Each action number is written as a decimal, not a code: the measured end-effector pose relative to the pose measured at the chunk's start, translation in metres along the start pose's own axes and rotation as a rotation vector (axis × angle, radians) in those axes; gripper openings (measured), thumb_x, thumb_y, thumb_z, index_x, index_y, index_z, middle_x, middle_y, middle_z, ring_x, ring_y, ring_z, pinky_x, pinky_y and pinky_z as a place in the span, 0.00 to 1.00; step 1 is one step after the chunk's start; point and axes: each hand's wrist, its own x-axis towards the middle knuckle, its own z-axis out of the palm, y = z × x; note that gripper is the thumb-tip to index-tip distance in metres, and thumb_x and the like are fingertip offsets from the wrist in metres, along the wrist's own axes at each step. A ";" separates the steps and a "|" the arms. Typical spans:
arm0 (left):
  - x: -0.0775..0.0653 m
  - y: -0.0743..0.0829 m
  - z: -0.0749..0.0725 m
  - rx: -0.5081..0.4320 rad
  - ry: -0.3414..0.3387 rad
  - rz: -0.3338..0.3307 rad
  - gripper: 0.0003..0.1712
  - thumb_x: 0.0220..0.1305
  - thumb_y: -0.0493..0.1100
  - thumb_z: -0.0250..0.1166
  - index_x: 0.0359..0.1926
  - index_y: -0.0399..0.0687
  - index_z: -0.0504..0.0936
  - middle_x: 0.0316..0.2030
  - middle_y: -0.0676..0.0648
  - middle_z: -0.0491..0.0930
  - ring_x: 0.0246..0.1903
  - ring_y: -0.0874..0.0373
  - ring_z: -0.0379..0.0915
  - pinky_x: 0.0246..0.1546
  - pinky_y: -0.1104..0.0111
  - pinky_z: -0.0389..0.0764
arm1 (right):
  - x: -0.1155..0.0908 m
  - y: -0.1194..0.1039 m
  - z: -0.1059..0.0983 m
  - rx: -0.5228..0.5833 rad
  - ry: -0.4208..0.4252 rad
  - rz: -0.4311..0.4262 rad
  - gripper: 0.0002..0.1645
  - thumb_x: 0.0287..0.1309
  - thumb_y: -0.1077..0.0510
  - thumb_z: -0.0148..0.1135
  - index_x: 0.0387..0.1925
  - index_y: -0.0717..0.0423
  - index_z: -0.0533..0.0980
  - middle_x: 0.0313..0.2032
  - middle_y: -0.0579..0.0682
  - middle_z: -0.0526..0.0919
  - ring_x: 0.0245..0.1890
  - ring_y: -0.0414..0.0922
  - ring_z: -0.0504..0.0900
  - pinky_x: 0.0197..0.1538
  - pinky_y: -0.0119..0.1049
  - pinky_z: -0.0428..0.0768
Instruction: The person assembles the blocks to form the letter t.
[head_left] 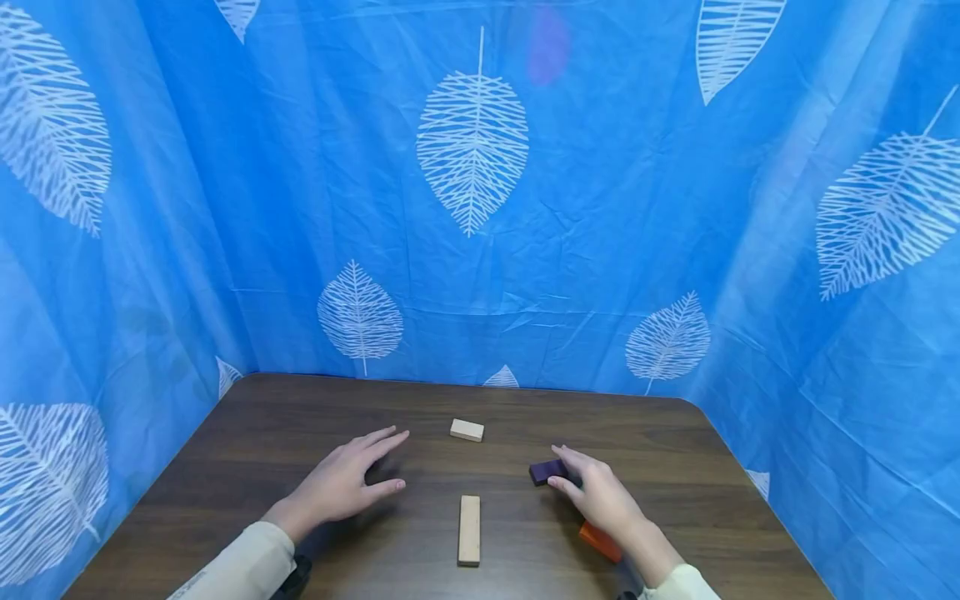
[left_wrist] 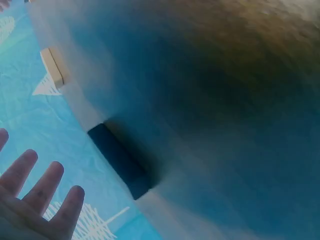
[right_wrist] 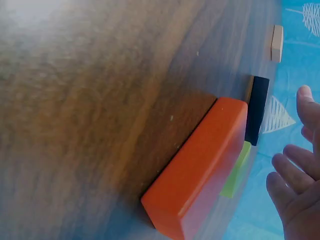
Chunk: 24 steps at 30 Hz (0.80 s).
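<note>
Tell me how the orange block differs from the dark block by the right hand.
The orange block is bright; the dark block is almost black.
In the head view, the dark block lies by the fingertips of the right hand, the orange block nearer its wrist.
The dark block sits farther back than the orange block.
Both lie on the table.

Dark block [head_left: 545, 472], lying flat, beyond orange block [head_left: 599, 541]

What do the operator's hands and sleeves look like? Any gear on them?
Left hand and right hand: bare, no gloves. Left sleeve: pale, off-white, small dark marking too tiny to read; black item at its cuff. Right sleeve: pale, mostly out of frame, with a dark bit beside the cuff, unclear what.
</note>
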 end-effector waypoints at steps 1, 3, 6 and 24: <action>-0.001 -0.002 0.000 -0.013 -0.001 -0.008 0.40 0.65 0.62 0.67 0.74 0.58 0.68 0.71 0.43 0.65 0.68 0.38 0.63 0.62 0.36 0.62 | 0.001 0.001 0.001 0.007 0.001 0.004 0.29 0.63 0.55 0.69 0.64 0.60 0.76 0.62 0.64 0.76 0.63 0.60 0.74 0.63 0.56 0.70; -0.002 -0.005 -0.001 -0.038 0.000 -0.031 0.41 0.64 0.62 0.68 0.74 0.57 0.68 0.71 0.44 0.67 0.68 0.38 0.63 0.62 0.35 0.62 | 0.004 0.002 0.002 0.014 0.003 0.011 0.28 0.62 0.56 0.70 0.62 0.60 0.78 0.60 0.62 0.78 0.62 0.59 0.75 0.62 0.56 0.71; -0.004 -0.010 -0.001 -0.086 0.000 -0.065 0.40 0.63 0.60 0.70 0.73 0.57 0.70 0.69 0.44 0.68 0.67 0.38 0.63 0.62 0.35 0.61 | 0.007 0.004 0.004 0.015 0.005 0.017 0.26 0.61 0.56 0.71 0.60 0.60 0.79 0.58 0.59 0.80 0.61 0.58 0.76 0.62 0.56 0.72; -0.005 -0.041 0.003 -0.168 -0.002 -0.200 0.34 0.60 0.49 0.75 0.67 0.57 0.77 0.62 0.46 0.75 0.64 0.40 0.68 0.60 0.39 0.66 | 0.015 0.019 0.016 0.028 -0.001 0.091 0.23 0.56 0.58 0.75 0.54 0.59 0.82 0.52 0.56 0.81 0.55 0.57 0.79 0.60 0.57 0.73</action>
